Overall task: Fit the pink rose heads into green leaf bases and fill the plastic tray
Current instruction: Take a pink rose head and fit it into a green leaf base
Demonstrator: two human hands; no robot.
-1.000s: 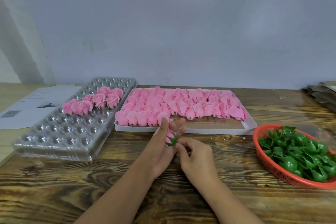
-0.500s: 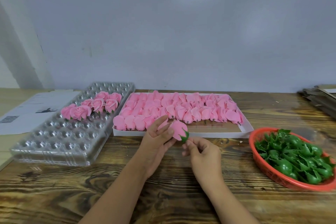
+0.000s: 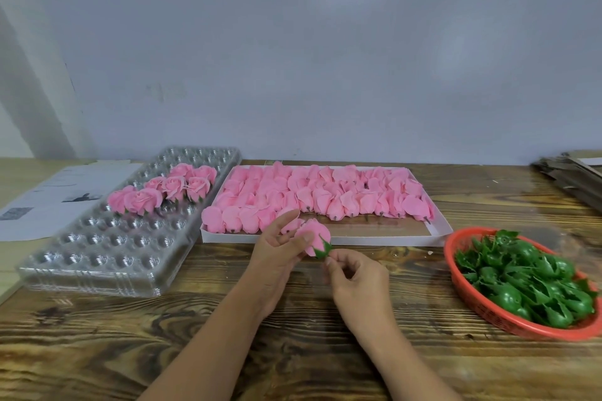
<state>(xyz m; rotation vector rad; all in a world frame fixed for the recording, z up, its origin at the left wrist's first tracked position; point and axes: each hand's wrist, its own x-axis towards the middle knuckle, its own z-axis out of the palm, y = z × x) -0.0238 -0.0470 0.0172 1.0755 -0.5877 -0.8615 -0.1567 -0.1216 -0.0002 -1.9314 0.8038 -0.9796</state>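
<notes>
At a wooden table [image 3: 97, 352], my left hand [image 3: 277, 254] holds a pink rose head [image 3: 314, 236] between thumb and fingers, index finger stretched out toward 12 o'clock. A green leaf base [image 3: 324, 251] sits on the flower's lower end, at its 5 o'clock. My right hand [image 3: 358, 280] has its fingers curled, the fingertips [image 3: 330, 260] pinched at that green base. The rose hangs just in front of the white box [image 3: 439, 228], whose rows of loose pink rose heads [image 3: 312, 195] lie at 12 o'clock from my hands. At 10 o'clock stands the clear plastic tray [image 3: 97, 257]; a cluster of finished roses [image 3: 163, 192] fills pockets toward its far end, and the near pockets show bare plastic. At 3 o'clock, the red basket [image 3: 469, 296] is heaped with green leaf bases [image 3: 527, 277]. Printed paper [image 3: 55, 198] lies left of the tray, at 10 o'clock. Stacked cardboard [image 3: 573, 172] sits at the table's far right edge, near 2 o'clock.
</notes>
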